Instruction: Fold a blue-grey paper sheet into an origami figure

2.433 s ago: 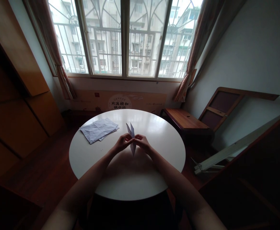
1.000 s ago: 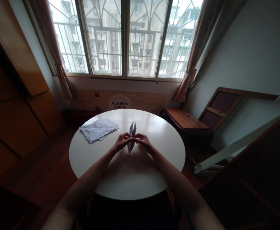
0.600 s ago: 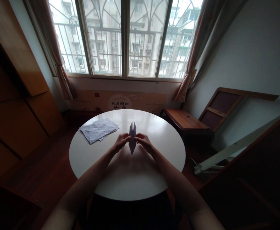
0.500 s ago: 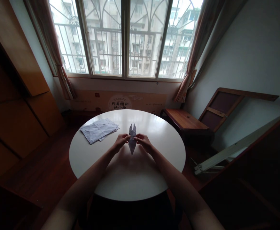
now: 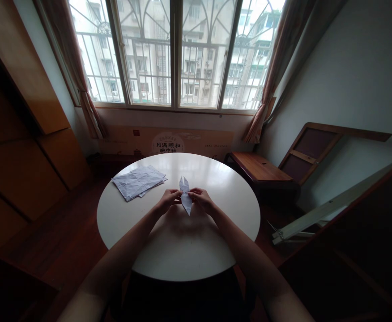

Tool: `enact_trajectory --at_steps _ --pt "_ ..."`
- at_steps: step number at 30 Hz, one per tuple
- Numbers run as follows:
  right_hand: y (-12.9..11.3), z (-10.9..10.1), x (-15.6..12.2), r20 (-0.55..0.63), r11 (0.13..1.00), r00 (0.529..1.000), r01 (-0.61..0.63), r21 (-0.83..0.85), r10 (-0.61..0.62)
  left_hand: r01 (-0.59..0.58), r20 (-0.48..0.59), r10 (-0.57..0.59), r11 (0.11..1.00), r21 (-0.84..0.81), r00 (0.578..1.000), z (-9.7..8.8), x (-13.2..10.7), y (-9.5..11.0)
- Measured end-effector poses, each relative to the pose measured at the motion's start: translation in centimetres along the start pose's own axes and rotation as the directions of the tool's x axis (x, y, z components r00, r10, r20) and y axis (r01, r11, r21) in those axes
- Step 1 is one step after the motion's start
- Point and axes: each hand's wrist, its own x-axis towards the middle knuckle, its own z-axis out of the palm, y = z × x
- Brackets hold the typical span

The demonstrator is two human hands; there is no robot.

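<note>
A folded paper figure [image 5: 185, 197], pale and diamond-shaped with two narrow points at its far end, lies low over the middle of the round white table [image 5: 179, 250]. My left hand [image 5: 168, 200] pinches its left edge with closed fingers. My right hand [image 5: 200, 199] pinches its right edge the same way. Both hands rest near the tabletop. The figure's near tip points toward me.
A loose stack of creased white paper sheets [image 5: 138, 181] lies on the table's far left. A wooden bench [image 5: 258, 169] stands to the right of the table, with a leaning frame [image 5: 312, 150] and a long white board [image 5: 333, 203] beyond. Wooden cabinets [image 5: 24, 147] line the left.
The paper figure stood upright between my hands earlier; it has tipped down to lie nearly flat over the table. Both hands have kept their pinch and sunk slightly.
</note>
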Motion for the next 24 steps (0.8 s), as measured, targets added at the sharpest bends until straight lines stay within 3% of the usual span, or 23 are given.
enact_trajectory --at_steps 6,12,19,24 --pt "0.18 0.12 0.10 -0.023 0.999 1.000 -0.011 0.036 0.012 -0.104 0.006 0.104 0.986 0.130 0.995 0.12 0.09 -0.14" --pt "0.12 0.07 -0.03 -0.002 0.999 1.000 -0.030 0.017 0.030 -0.140 0.039 0.136 0.979 0.149 0.990 -0.03 0.25 -0.49" --pt "-0.12 0.02 -0.27 0.071 0.999 0.997 -0.022 0.050 0.019 -0.140 -0.025 0.144 0.985 0.100 0.989 -0.11 0.50 -0.80" --pt "0.25 -0.22 -0.10 0.048 0.998 0.999 -0.009 0.064 0.006 -0.121 -0.098 0.119 0.993 -0.007 0.988 -0.27 0.36 -0.48"
